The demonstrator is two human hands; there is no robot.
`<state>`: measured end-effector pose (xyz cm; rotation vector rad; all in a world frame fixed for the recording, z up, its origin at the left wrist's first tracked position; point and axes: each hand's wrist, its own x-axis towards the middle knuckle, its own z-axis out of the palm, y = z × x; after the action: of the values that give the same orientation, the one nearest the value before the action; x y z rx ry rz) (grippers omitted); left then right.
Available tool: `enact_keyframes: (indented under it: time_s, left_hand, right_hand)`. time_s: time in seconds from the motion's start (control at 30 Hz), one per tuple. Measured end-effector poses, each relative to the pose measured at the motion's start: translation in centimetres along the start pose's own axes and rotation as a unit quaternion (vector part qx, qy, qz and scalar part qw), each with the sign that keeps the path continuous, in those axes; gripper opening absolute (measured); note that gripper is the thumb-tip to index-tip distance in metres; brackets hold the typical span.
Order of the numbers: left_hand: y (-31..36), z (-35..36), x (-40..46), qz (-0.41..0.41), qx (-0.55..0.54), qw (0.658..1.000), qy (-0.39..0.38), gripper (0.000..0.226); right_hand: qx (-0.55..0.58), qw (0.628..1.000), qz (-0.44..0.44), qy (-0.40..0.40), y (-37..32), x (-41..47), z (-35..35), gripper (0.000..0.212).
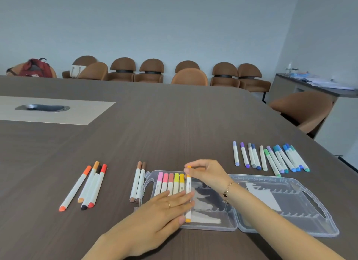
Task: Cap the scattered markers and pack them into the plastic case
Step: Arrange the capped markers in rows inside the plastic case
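Dark wood-grain bench (174, 124) in what looks like a meeting room, with rounded brown chairs (151, 72) lined up along a pale wall and a red backpack (35, 68) sitting on one at far left. Stuff on the side counter (310, 83) at right is too blurry to make out.

Clear plastic case (290, 211) lies opened flat near the front edge, both halves showing moulded ribs; the see-through plastic makes the inside kind of hard to read, and there's a pale sheet under the right half. In the left half sit five capped markers (170, 182) side by side, pink through yellow, their lower ends hidden under the left hand (164, 207).

That left hand lies flat with fingers straight, resting on those markers and touching the orange-capped marker (188, 190) next to them. The right hand (207, 174) pinches the top end of that same marker with curled fingertips, and the wrist blocks part of the case behind it.

Other markers, all white barrels with coloured ends: four orange, red and black ones (87, 186) loose at left, two brown ones (138, 182) just beside the case, and a fan of purple, grey, blue and green ones (271, 159) at right, some overlapping so I can't count them cleanly.
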<state>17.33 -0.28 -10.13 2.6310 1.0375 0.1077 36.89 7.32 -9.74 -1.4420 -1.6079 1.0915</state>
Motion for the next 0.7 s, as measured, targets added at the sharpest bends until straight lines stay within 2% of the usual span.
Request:
enact_keyframes:
  time_s: [0.07, 0.17, 0.37, 0.53, 0.7]
  left_hand:
    - [-0.1, 0.0, 0.0, -0.001, 0.007, 1.0, -0.009, 0.049]
    - [-0.1, -0.2, -0.1, -0.007, 0.008, 1.0, -0.022, 0.049]
    - [-0.3, -0.1, 0.0, -0.006, 0.002, 1.0, -0.016, 0.048]
    - [-0.6, 0.1, 0.2, 0.007, -0.016, 1.0, -0.01, 0.049]
    - [-0.5, 0.2, -0.1, 0.008, -0.031, 0.999, -0.005, 0.049]
  right_hand:
    - [-0.038, 0.999, -0.028, 0.018, 0.6, 0.0, 0.3, 0.017]
    - [-0.164, 0.983, -0.077, 0.04, 1.5, 0.2, 0.4, 0.021]
    - [-0.351, 0.932, -0.089, -0.013, 1.3, -0.3, -0.2, 0.042]
    - [-0.407, 0.905, -0.096, -0.086, 1.4, -0.8, -0.9, 0.085]
    - [-0.386, 0.91, -0.117, -0.093, 1.9, -0.4, -0.8, 0.083]
